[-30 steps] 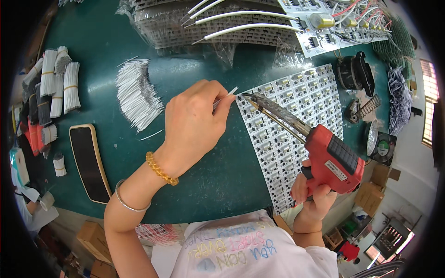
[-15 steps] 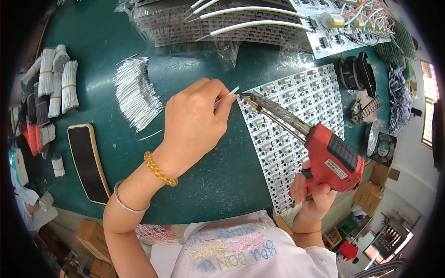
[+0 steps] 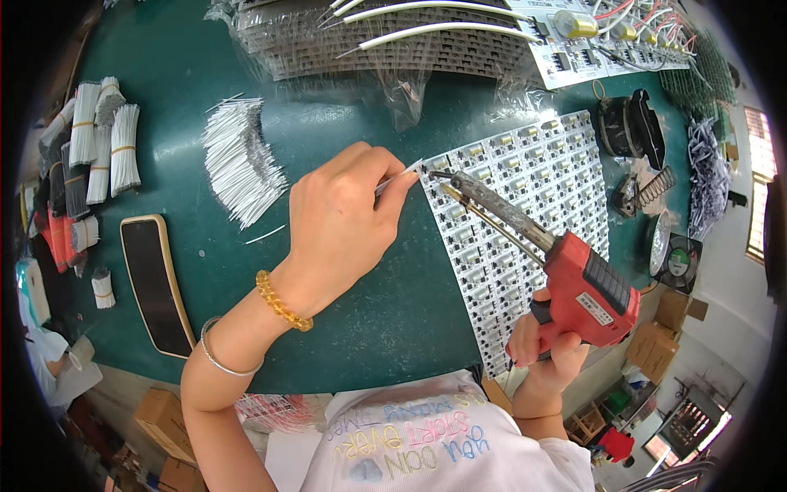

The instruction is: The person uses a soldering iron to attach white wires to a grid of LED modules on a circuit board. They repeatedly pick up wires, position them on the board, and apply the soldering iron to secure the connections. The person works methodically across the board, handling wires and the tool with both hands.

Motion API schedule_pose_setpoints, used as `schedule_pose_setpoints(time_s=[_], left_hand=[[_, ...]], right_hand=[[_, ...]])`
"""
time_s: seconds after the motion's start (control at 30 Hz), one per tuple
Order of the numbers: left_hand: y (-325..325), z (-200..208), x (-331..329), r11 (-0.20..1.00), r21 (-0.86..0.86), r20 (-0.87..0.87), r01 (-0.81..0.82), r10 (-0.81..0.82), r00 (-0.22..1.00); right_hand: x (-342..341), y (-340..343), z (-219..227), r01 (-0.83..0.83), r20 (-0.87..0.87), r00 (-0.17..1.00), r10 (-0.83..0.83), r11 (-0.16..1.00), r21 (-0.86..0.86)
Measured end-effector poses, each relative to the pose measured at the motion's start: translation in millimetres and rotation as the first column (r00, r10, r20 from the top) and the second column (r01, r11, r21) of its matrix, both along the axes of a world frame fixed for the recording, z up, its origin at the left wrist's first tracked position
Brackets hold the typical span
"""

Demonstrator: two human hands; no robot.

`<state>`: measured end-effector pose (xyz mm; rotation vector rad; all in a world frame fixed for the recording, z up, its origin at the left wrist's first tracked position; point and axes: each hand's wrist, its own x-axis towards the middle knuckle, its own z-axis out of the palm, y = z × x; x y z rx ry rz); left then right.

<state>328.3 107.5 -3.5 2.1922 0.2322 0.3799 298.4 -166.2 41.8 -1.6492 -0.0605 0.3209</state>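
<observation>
My left hand (image 3: 344, 209) is closed in a pinch on a thin white wire (image 3: 413, 167), whose end reaches the far left corner of a panel of small white circuit boards (image 3: 508, 205). Fingers of my right hand (image 3: 545, 344) wrap around the handle of a red soldering gun (image 3: 594, 295). The gun's dark tip hangs at that same corner, just right of the wire end; whether it touches the board I cannot tell. A thin metal tube runs along the underside of its barrel.
Loose white wires (image 3: 239, 160) lie in a pile left of my hand. Beyond are a phone (image 3: 156, 283) and banded wire bundles (image 3: 82, 135). Plastic-wrapped board stacks (image 3: 393, 41) fill the back, beside a wired board (image 3: 566, 61). A coiled iron stand (image 3: 654, 189) and a black fan (image 3: 680, 262) stand right.
The soldering gun has shifted slightly down and its tip a little right, away from the wire end. My left hand stays almost in place, still pinching the wire.
</observation>
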Motion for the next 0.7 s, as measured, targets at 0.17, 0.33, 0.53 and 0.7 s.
schedule_pose_setpoints(time_s=[0.17, 0.33, 0.53, 0.7], left_hand=[[-2.3, 0.9, 0.8, 1.000, 0.030, -0.016, -0.008, 0.008, 1.000], [-3.2, -1.0, 0.3, 0.997, 0.070, 0.016, -0.014, 0.013, 1.000], [-2.8, -1.9, 0.7, 0.996, 0.087, 0.031, -0.009, 0.006, 1.000], [-3.6, -1.9, 1.2, 0.995, 0.096, 0.034, -0.008, 0.004, 0.999]], right_hand=[[-1.0, -2.0, -2.9, -0.003, -0.006, 1.000, 0.003, 1.000, 0.001], [-1.0, -3.5, -4.8, -0.020, 0.006, 1.000, 0.021, 0.999, -0.037], [-1.0, -3.8, -6.2, -0.018, 0.016, 1.000, 0.019, 0.999, -0.050], [-3.5, -8.0, -7.8, -0.020, 0.026, 0.999, 0.022, 0.996, -0.091]])
